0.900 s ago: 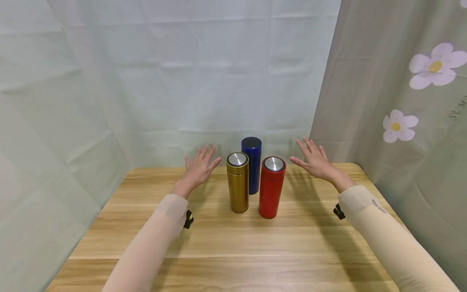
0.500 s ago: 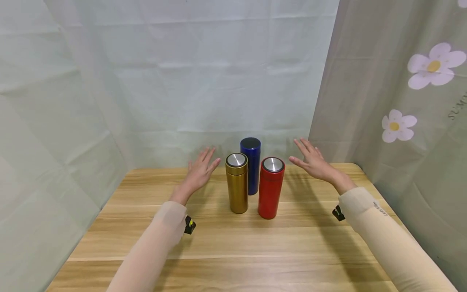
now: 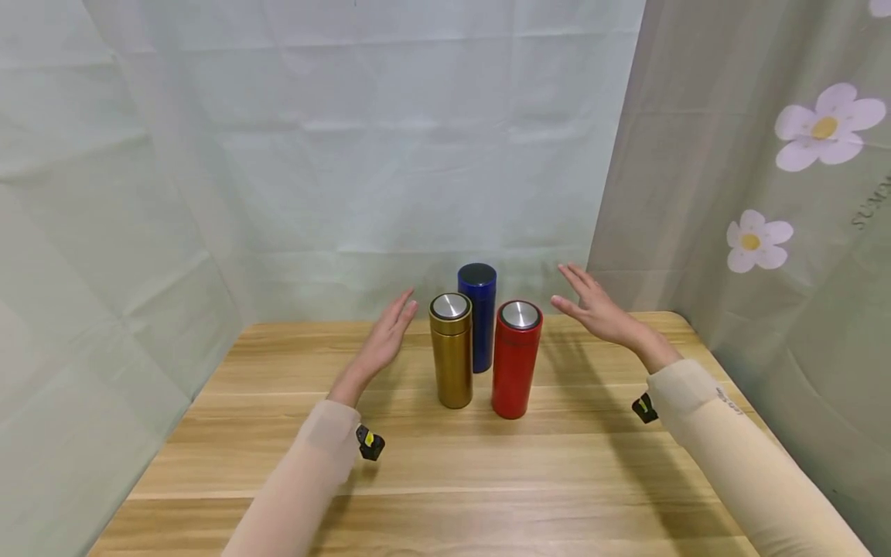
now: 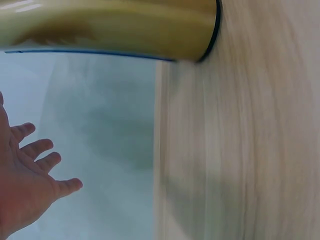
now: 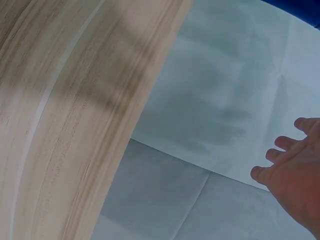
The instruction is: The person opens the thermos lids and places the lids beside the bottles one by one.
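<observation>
Three thermos flasks stand upright, grouped near the back of the table: a gold flask (image 3: 453, 363) at left front, a red flask (image 3: 515, 367) at right front, and a blue flask (image 3: 483, 325) behind, partly hidden by the gold one. My left hand (image 3: 384, 336) hovers left of the gold flask, fingers straight, touching nothing. To the right of the red flask my right hand (image 3: 599, 309) is held up with fingers extended, apart from it. In the left wrist view the gold flask (image 4: 110, 27) fills the top edge; the right wrist view catches a corner of the blue flask (image 5: 297, 9).
The wooden table (image 3: 431, 495) ends at a pale cloth backdrop (image 3: 418, 155). On the right hangs a grey curtain (image 3: 696, 155) with printed flowers. Each sleeve has a small black wrist camera (image 3: 370, 443) at its cuff.
My left hand has turned so its palm faces the flasks more and its fingers overlap in view. The right hand has rotated slightly, staying in nearly the same place. The flasks stand unmoved.
</observation>
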A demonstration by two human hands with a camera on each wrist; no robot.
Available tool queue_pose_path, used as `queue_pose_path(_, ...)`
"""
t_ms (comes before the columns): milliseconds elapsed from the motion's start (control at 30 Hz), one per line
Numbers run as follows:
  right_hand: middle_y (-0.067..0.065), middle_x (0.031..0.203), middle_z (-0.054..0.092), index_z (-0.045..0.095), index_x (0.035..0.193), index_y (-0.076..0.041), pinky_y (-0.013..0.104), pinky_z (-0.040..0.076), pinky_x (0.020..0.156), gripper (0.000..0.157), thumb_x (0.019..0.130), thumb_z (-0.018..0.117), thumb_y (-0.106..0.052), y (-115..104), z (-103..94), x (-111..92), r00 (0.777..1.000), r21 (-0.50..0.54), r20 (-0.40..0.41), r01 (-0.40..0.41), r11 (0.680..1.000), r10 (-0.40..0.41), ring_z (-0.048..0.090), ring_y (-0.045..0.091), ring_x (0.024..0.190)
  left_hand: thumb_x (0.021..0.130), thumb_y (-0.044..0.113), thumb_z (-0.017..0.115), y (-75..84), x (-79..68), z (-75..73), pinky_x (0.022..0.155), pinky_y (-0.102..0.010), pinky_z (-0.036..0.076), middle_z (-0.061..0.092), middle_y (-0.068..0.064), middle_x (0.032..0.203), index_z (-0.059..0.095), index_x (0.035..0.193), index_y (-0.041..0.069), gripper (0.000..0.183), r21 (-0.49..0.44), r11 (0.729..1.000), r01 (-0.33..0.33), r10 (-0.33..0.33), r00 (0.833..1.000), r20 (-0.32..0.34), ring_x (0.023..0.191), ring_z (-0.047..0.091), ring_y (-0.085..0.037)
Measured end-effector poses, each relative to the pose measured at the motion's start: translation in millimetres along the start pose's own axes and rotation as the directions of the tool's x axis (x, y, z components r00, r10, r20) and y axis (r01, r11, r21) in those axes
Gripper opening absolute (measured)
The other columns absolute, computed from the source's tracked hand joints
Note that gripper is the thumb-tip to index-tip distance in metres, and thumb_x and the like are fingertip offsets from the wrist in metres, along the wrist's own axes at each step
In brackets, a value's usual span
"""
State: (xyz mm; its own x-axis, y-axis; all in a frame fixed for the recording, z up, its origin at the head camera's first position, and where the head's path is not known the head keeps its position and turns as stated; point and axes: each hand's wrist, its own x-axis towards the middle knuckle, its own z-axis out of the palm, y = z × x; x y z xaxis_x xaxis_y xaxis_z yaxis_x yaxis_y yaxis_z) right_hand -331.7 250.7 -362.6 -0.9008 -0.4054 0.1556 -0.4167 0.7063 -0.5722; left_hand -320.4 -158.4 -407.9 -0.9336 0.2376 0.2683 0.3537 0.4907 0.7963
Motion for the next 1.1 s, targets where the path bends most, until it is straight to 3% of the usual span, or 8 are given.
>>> queue_pose_path(267,0.021,0.173,0.002,0.01,0.169,-0.015,0.075,0.015,0.118,0.075,0.11,0.05,-0.041,-5,-2.4,1,1.0,0.033,-0.003,0.022,0.999,-0.022,0.007,0.047,0.157,0.114,0.047,0.025,2.0,-7.4,7.7,0.126,-0.054,0.015,0.023,-0.019,0.17,0.025,0.165,0.008,0.064,-0.056,0.998,-0.007,0.006,1.0,-0.019,0.157,0.021,-0.037)
queue_pose_path(500,0.019,0.173,0.002,0.01,0.169,-0.018,0.075,0.016,0.117,0.075,0.11,0.05,-0.041,-8,-5.4,1,0.999,0.064,0.008,0.032,0.997,-0.032,0.007,0.046,0.157,0.114,0.048,0.018,0.8,-15.1,11.6,0.126,-0.054,0.018,0.028,-0.013,0.169,0.026,0.166,0.014,0.062,-0.163,0.987,-0.01,0.01,1.0,0.0,0.156,0.023,-0.034)
queue_pose_path(733,0.017,0.173,0.003,0.011,0.169,-0.021,0.075,0.015,0.118,0.075,0.109,0.052,-0.041,-14,-7.2,-2,0.999,0.087,0.008,0.046,0.995,-0.047,0.005,0.042,0.158,0.115,0.041,0.012,2.6,-20.3,18.2,0.124,-0.06,0.02,0.032,-0.018,0.167,0.027,0.165,0.009,0.061,-0.236,0.967,-0.1,0.105,0.994,0.012,0.153,0.029,-0.039)
queue_pose_path(867,0.016,0.173,0.005,0.013,0.169,-0.019,0.074,0.014,0.119,0.073,0.109,0.052,-0.038,-19,-8.4,-4,0.998,0.097,-0.006,0.066,0.993,-0.066,0.004,0.041,0.159,0.116,0.037,0.016,4.4,-23.3,22.7,0.122,-0.063,0.021,0.033,-0.021,0.165,0.027,0.165,0.009,0.058,-0.255,0.953,-0.166,0.171,0.985,-0.001,0.152,0.031,-0.042)
queue_pose_path(967,0.016,0.173,0.007,0.014,0.168,-0.019,0.073,0.013,0.119,0.072,0.11,0.052,-0.037,-22,-8.6,-4,0.997,0.103,-0.015,0.081,0.991,-0.08,0.004,0.039,0.159,0.114,0.045,0.023,3.4,-24.6,25.7,0.12,-0.066,0.024,0.034,-0.025,0.163,0.025,0.165,0.007,0.063,-0.274,0.942,-0.195,0.2,0.98,-0.01,0.15,0.033,-0.045)
queue_pose_path(1100,0.015,0.173,0.008,0.016,0.168,-0.02,0.073,0.013,0.119,0.071,0.11,0.052,-0.036,-25,-8.5,-3,0.996,0.111,-0.022,0.09,0.99,-0.089,0.005,0.039,0.159,0.101,0.071,0.039,2.9,-25.2,28.3,0.119,-0.064,0.029,0.03,-0.025,0.165,0.021,0.166,0.006,0.093,-0.316,0.932,-0.175,0.188,0.982,0.011,0.151,0.031,-0.045)
